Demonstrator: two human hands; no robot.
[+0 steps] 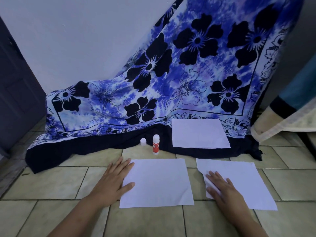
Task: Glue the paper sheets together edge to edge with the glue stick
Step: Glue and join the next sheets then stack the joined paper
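Observation:
Two white paper sheets lie side by side on the tiled floor, a gap between them. My left hand [114, 180] lies flat at the left edge of the left sheet [159, 183], with the thumb on the paper. My right hand [222, 189] presses flat on the left part of the right sheet [246, 183], whose left edge looks curled. Behind the sheets, a red and white glue stick [156, 144] stands upright and uncapped. Its white cap [143, 141] stands just to its left. A small stack of white sheets [199, 135] rests farther back on the cloth.
A blue floral cloth [171, 79] drapes down from the wall onto the floor behind the work area. A dark door [15, 93] is at the left. A quilted fabric edge [283, 120] hangs at the right. Beige floor tiles [56, 182] surround the sheets.

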